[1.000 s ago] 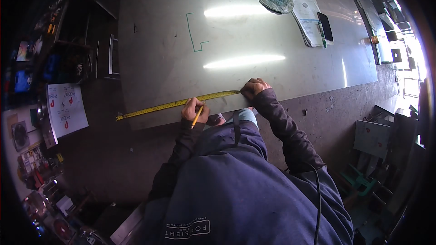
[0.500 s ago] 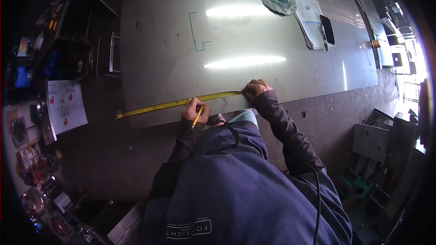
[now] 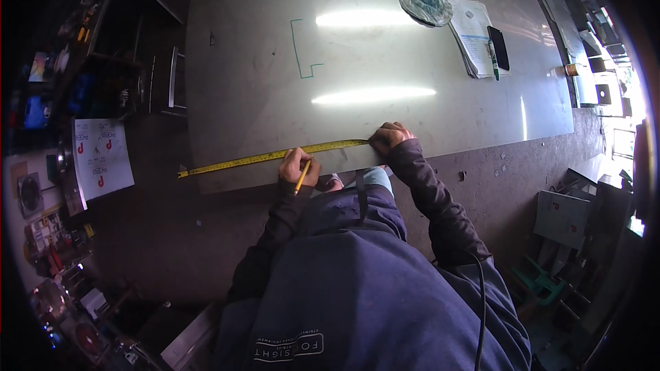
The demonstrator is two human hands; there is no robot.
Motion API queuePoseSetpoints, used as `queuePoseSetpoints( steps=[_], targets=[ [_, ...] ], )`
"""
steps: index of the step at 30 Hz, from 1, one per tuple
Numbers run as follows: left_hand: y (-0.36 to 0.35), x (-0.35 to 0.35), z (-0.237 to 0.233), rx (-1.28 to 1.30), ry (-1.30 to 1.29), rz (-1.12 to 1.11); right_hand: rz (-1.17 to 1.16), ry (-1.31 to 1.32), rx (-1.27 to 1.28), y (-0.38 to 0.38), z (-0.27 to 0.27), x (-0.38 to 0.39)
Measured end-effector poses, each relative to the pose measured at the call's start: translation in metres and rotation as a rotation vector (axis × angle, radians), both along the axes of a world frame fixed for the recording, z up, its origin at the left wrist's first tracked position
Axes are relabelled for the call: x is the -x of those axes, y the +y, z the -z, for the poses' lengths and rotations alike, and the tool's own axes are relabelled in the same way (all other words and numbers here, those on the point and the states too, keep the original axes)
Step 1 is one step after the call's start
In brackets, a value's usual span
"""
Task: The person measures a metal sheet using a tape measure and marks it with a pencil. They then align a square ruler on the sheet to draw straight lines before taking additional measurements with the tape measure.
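Observation:
A yellow tape measure is stretched along the near edge of a large metal sheet, its hooked end sticking out past the sheet's left side. My left hand is closed around a yellow pencil and rests at the tape, where the sheet's edge is close by. My right hand grips the other end of the tape with bent fingers; the tape's case is hidden by that hand. Farther up the sheet is a green drawn outline with angled corners.
On the sheet's far right lie a stack of papers, a green marker, a dark phone and a round plastic-wrapped bundle. A printed white board stands left. A green stool is at lower right.
The whole view has shifted slightly, so things sit a little to the right. Both hands keep the same hold on the pencil and the tape.

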State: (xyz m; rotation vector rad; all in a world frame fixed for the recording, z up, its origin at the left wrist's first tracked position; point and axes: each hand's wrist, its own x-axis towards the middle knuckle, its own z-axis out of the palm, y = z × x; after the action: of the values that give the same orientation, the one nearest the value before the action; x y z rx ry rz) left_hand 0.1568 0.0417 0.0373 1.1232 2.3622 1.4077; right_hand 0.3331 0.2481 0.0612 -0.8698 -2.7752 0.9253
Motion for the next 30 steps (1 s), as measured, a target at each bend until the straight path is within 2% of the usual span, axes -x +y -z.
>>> queuePoseSetpoints(
  steps=[3,8,27,30],
  targets=[
    [-0.001,0.003,0.011,-0.036,0.103,0.028,0.016,0.010,-0.005,0.000,0.007,0.001],
    [0.000,0.002,0.000,-0.037,-0.001,0.056,0.024,0.006,0.045,0.001,0.008,0.001],
    [0.002,0.005,0.002,-0.059,0.053,0.103,0.009,-0.016,-0.007,0.000,0.003,0.002],
    [-0.002,0.005,0.005,0.004,0.028,0.067,0.021,0.004,0.008,-0.001,-0.001,0.003]
  ],
)
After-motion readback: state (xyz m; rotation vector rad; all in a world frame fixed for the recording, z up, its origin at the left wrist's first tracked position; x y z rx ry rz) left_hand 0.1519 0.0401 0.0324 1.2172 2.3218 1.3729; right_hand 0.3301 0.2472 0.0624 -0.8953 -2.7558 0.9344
